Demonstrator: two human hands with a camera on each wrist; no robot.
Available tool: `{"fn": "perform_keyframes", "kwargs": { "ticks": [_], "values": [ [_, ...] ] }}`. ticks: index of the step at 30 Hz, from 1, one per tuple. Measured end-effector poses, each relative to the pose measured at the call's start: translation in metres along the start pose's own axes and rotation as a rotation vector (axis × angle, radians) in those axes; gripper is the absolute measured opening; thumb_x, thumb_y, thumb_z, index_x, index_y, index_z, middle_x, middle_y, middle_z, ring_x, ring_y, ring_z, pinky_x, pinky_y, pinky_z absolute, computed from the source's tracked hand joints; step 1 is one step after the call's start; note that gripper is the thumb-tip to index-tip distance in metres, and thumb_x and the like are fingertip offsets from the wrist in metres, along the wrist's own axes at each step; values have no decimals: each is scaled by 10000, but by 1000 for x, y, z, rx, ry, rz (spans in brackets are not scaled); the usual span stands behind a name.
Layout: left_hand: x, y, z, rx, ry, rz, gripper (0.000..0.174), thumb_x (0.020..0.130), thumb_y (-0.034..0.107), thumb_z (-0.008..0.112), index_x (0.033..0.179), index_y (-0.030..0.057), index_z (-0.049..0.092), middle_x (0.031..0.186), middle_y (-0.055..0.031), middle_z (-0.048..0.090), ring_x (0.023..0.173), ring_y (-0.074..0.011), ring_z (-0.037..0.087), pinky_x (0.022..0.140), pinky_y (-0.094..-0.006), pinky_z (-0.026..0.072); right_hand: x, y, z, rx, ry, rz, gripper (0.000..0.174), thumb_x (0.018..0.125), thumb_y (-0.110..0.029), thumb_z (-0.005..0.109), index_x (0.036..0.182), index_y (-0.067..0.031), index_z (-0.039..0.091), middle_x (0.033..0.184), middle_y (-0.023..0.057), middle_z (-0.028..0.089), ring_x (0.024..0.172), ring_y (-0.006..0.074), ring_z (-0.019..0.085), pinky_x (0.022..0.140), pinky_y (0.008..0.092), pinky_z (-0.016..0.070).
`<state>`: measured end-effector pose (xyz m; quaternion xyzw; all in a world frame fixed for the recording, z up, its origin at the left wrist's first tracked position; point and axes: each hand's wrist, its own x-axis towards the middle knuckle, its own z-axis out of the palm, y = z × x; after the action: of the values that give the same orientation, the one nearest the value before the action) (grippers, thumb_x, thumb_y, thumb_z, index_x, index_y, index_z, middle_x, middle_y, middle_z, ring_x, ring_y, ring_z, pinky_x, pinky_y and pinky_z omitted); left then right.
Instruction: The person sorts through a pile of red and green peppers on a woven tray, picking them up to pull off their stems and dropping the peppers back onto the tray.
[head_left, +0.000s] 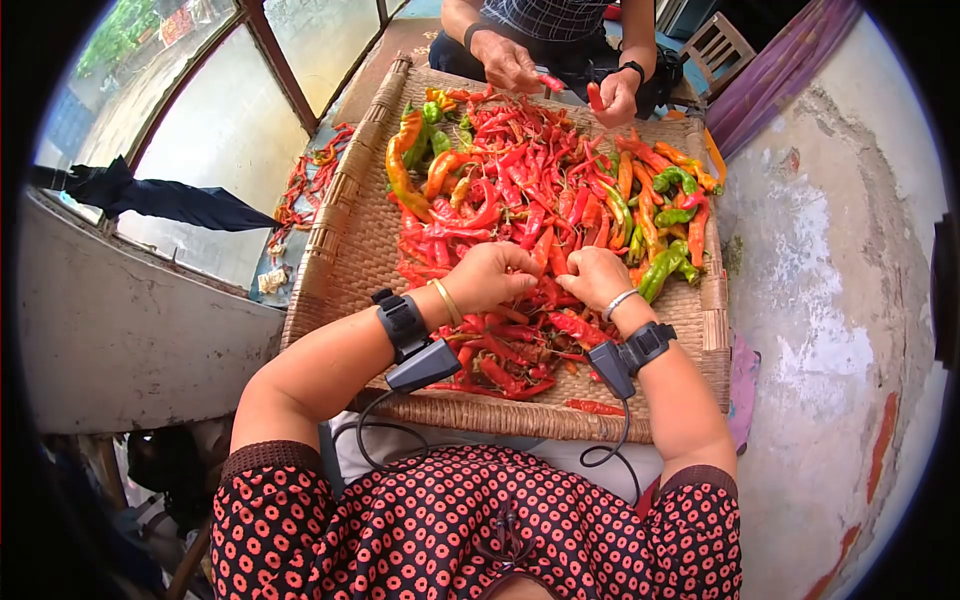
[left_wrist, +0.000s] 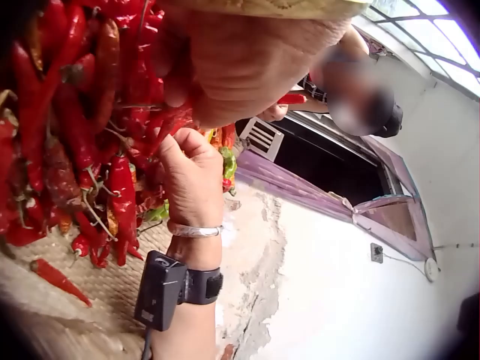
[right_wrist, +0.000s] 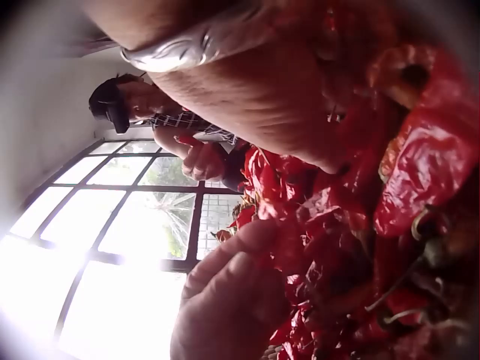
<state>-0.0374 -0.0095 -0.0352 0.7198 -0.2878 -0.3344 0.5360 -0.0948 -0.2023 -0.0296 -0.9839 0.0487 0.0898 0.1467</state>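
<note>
Red peppers (head_left: 520, 180) lie heaped on a woven tray (head_left: 350, 240). Over the near part of the heap, the left hand (head_left: 490, 277) has its fingers curled at a red pepper, its fingertips partly hidden. Just to its right, the right hand (head_left: 600, 278) bends over the heap with thumb and forefinger together. In the left wrist view the right hand (left_wrist: 193, 169) pinches a red pepper (left_wrist: 175, 120) beside the large, close left hand (left_wrist: 255, 60). The right wrist view shows the left hand (right_wrist: 232, 300) with its fingertips against red peppers.
Another person's hands (head_left: 510, 62) hold red pepper pieces at the far edge. Green and orange peppers (head_left: 650, 210) lie at the heap's right and upper left. A folded dark umbrella (head_left: 190, 203) is by the windows at left; a wall (head_left: 820, 270) stands at right.
</note>
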Motion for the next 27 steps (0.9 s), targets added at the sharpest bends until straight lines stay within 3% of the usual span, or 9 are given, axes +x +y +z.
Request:
{"fn": "perform_keyframes", "kwargs": {
  "ticks": [2, 6, 8, 15, 17, 19, 20, 23, 27],
  "values": [
    [2, 1, -4, -137, 56, 122, 131, 795, 82, 598, 908, 18, 614, 826, 2, 594, 705, -59, 546, 621, -200, 458, 0, 2, -9, 59, -21, -55, 219, 668, -265, 646, 670, -53, 592, 687, 141, 587, 698, 311, 568, 633, 396, 445],
    [-6, 27, -19, -307, -7, 99, 130, 819, 118, 579, 918, 47, 623, 787, 17, 609, 655, -16, 512, 542, -164, 415, -11, 14, -42, 626, -95, -126, 221, 730, -224, 623, 626, -46, 544, 539, 20, 518, 478, 142, 516, 449, 292, 400],
    [-6, 27, -21, -296, 23, 126, 138, 820, 128, 579, 923, 47, 624, 781, 13, 612, 635, -15, 505, 531, -162, 411, -22, 14, -67, 1054, -390, 16, 181, 763, -202, 609, 669, -64, 539, 533, -35, 473, 417, 49, 428, 386, 207, 330],
    [-6, 26, -25, -325, 75, 60, 160, 836, 146, 561, 911, 26, 636, 729, -12, 627, 557, -12, 478, 483, -147, 375, -26, 29, -80, 1140, -350, -59, 175, 785, -195, 590, 677, -69, 532, 531, -38, 477, 382, 39, 403, 365, 173, 302],
    [-6, 26, -26, -328, 83, 50, 159, 836, 142, 560, 905, 22, 638, 727, -14, 628, 557, -12, 478, 484, -146, 376, -17, 39, -76, 1105, -303, -76, 161, 797, -205, 588, 825, -48, 564, 555, -22, 514, 411, 55, 459, 383, 177, 350],
    [-7, 27, -26, -334, 80, 70, 152, 834, 139, 564, 903, 28, 641, 737, -10, 627, 569, -12, 482, 494, -146, 381, -14, 31, -73, 1506, -42, -61, 309, 816, -190, 566, 1067, -20, 509, 768, 43, 587, 562, 77, 551, 468, 171, 421],
    [-7, 28, -24, -334, 78, 71, 152, 834, 139, 564, 903, 28, 641, 737, -10, 627, 569, -12, 482, 494, -146, 381, -11, 23, -72, 1574, 83, -143, 506, 827, -212, 559, 1252, -17, 367, 1048, 106, 536, 763, 123, 585, 571, 192, 469],
    [-9, 27, -20, -297, 91, 84, 143, 830, 127, 568, 897, 23, 639, 758, -10, 627, 615, -23, 507, 539, -162, 410, -5, 16, -62, 1379, 235, -16, 532, 826, -208, 568, 1254, 14, 344, 1138, 115, 458, 818, 130, 571, 558, 185, 469],
    [-10, 23, -16, -373, -75, 65, 137, 823, 122, 579, 877, 9, 634, 768, -3, 617, 691, -49, 538, 617, -201, 443, -11, -2, -48, 1052, -272, -74, 404, 815, -165, 565, 1178, -17, 468, 925, 20, 554, 785, 78, 548, 579, 201, 462]
  ]
}}
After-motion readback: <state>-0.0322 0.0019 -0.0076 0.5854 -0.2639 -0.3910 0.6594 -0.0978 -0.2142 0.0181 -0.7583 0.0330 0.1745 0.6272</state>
